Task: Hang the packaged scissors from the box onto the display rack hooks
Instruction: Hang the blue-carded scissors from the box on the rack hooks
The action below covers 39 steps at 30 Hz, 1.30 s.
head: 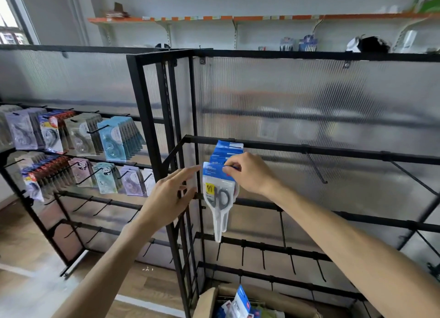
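1. The right hand [250, 172] is pinching the blue header card of the front packaged scissors [220, 196], fingers and thumb curled on its top edge.
2. The left hand [172, 196] is reaching in with fingers straight and spread, holding nothing; its fingertips are lying just beside the left edge of the pack, and whether they are touching it is not clear.
3. The pack is hanging at the front of a row of like packs [228, 151] on a hook of the display rack [309, 148], on the upper bar near the rack's left corner post [140, 108].
4. Judged step: seating the front pack on the hook. The hook's tip is hidden behind the hand, so whether the card's hole is fully threaded cannot be told.
5. To do it well, the right hand is best keeping the card square to the hook and sliding it straight back, while the left is steadying the dangling lower part against swinging.
6. More packs are lying in the cardboard box [209, 301] on the floor below, so the task appears well under way, not finished.
7. Neighbouring hooks [316, 170] on the same bar are bare.
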Tool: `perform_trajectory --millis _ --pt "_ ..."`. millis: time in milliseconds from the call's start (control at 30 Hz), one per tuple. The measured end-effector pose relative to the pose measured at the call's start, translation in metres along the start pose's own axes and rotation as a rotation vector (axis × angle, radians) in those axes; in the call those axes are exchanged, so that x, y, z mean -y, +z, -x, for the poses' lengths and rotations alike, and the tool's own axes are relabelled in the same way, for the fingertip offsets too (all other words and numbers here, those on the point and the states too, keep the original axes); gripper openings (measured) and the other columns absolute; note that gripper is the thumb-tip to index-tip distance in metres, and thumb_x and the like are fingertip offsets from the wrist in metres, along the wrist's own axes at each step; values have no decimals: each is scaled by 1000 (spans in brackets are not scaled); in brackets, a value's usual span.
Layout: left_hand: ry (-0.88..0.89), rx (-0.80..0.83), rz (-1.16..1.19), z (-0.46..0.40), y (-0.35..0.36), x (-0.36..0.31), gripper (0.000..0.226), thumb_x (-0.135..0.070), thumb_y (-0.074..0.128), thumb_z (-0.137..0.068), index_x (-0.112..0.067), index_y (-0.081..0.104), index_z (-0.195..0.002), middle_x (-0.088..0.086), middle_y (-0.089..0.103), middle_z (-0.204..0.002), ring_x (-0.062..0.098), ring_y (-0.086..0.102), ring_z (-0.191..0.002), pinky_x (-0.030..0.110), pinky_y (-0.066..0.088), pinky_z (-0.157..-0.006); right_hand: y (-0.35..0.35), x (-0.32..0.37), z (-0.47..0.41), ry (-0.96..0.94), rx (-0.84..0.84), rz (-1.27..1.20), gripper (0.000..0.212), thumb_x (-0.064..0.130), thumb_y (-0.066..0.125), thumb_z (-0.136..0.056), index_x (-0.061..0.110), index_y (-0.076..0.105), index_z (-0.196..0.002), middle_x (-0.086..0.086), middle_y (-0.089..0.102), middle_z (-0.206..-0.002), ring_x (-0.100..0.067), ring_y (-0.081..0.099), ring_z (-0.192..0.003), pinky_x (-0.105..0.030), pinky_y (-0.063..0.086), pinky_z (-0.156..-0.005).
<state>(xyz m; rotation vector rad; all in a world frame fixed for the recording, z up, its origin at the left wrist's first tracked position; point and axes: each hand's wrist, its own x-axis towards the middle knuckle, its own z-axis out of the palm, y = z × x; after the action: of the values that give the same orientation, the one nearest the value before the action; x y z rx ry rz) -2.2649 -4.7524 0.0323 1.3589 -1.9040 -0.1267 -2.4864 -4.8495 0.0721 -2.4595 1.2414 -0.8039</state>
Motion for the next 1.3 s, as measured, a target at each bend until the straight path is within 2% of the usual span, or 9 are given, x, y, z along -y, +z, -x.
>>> perform_trajectory --millis 67,133,300,433,567,667,767,1133,1300 --pt "3 48 -54 -1 -1 3 54 -25 59 -96 -44 42 -144 -15 56 -137 8 61 -116 35 55 -95 2 -4 -7 65 17 -4 17 24 64 -96 13 77 -96 2 75 -92 -9 63 -78 -22 47 -68" --pt "15 73 -83 -1 1 3 53 -28 58 -96 -44 42 -144 -16 55 -138 9 60 -117 40 52 -98 4 -4 -11 93 23 -1 18 23 63 -95 13 77 -95 3 75 -91 -9 63 -77 -19 45 -65" --pt "28 69 -95 3 4 0 50 -24 61 -96 -37 48 -142 -18 56 -132 3 56 -117 30 47 -99 3 0 -16 102 41 32 19 21 62 -94 12 78 -89 3 74 -86 -8 60 -73 -20 41 -59" --pt "23 80 -100 6 1 4 48 -23 61 -96 -36 49 -141 -15 57 -133 0 58 -101 24 47 -91 -4 0 -23 125 148 10 16 21 63 -94 15 78 -93 5 71 -86 -4 60 -74 -20 45 -63" --pt "36 102 -141 3 -2 -1 50 -29 58 -97 -39 45 -144 -17 55 -138 0 53 -123 27 46 -101 -26 -4 -39 269 391 -164 7 20 67 -95 15 73 -94 -2 68 -101 -13 66 -85 -21 56 -61" --pt "43 94 -150 0 -4 -5 49 -29 58 -97 -36 46 -144 -18 54 -139 0 49 -128 28 43 -105 -33 -9 -45 271 348 -21 11 22 67 -95 16 75 -100 -2 69 -101 -14 69 -83 -20 55 -59" --pt "36 90 -147 0 -3 -6 48 -31 58 -97 -37 46 -142 -18 55 -139 1 50 -128 30 44 -106 -26 -8 -44 219 282 147 17 25 66 -95 17 77 -105 0 73 -102 -13 68 -83 -30 60 -76" --pt "21 119 -128 2 10 -6 46 -28 59 -96 -35 48 -140 -14 56 -139 4 50 -129 37 45 -107 -23 -3 -23 149 272 45 12 26 65 -96 19 74 -100 4 70 -98 -12 68 -88 -34 61 -81" --pt "26 125 -127 -3 17 -12 46 -27 61 -96 -36 49 -139 -14 57 -137 4 52 -127 26 42 -105 -17 2 -24 163 238 42 15 26 65 -96 16 76 -98 2 73 -97 -13 71 -82 -35 61 -80"
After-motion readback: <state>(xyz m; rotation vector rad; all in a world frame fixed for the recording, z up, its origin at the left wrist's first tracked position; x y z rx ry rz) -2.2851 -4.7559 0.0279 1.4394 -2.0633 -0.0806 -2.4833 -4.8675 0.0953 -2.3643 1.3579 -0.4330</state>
